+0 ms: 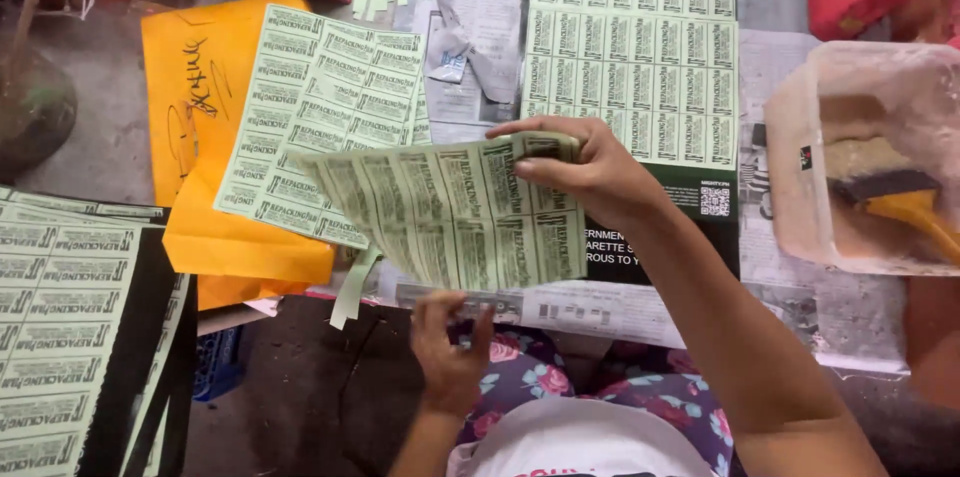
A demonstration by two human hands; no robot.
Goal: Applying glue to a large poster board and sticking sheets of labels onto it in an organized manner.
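Four pale green label sheets point(455, 212), one orange envelope point(200, 97), one clear plastic tub point(800, 187), one yellow-handled brush point(905, 202).

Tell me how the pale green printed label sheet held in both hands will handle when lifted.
The pale green printed label sheet is probably floppy: it curves between the right hand and left hand. Likely light, since fingertips alone carry it. Its dangling cut strip suggests it tears easily.

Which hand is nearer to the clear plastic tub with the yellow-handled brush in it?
Right. The right hand grips the top edge of the green label sheet, closer to the plastic tub. The left hand holds the sheet's bottom edge, lower and farther left.
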